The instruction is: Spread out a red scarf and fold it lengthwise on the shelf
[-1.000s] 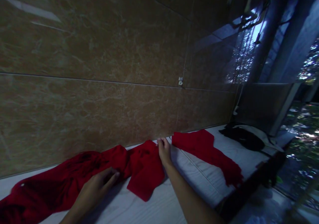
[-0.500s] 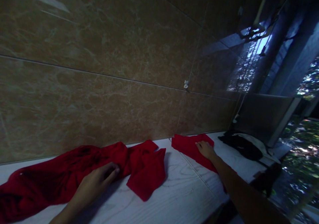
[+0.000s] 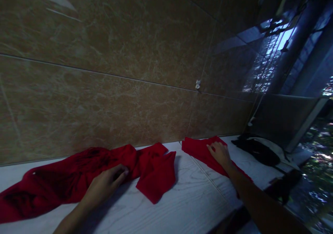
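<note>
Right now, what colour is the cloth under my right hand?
Red; the cloth under your right hand shows best in the head view.

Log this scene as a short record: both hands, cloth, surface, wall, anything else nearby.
Left hand: at the near side of the bunched red cloth; grip unclear
Right hand: on a separate, flatter red piece
Surface: white wood-grained tabletop under both
Wall: brown marbled tiles, with a small white fitting
Far right: black item on the tabletop, identity unclear
</note>
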Demonstrator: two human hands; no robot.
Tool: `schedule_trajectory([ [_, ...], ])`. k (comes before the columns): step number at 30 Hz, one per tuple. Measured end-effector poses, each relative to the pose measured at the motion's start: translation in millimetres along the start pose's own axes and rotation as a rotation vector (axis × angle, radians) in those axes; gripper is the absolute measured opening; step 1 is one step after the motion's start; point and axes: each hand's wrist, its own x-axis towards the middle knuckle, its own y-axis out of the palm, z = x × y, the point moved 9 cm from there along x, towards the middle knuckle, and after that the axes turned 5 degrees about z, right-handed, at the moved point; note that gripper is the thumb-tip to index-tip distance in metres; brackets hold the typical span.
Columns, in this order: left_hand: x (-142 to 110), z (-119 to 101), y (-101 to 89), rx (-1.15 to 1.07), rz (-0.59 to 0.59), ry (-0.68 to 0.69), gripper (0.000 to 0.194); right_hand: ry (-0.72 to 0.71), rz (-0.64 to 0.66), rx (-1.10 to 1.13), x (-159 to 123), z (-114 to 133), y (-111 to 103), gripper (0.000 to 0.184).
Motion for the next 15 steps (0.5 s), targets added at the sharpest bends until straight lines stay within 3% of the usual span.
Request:
schedule_trajectory([
  [8, -4, -9, -1.9, -0.007, 0.009, 0.020, 0.039, 0.106, 0.046, -0.021, 4, -13, 7, 0.035],
  [15, -1, -7, -0.9, -0.014, 0.000, 0.047, 0.033, 0.057, 0.108, -0.027, 4, -6, 12, 0.025],
])
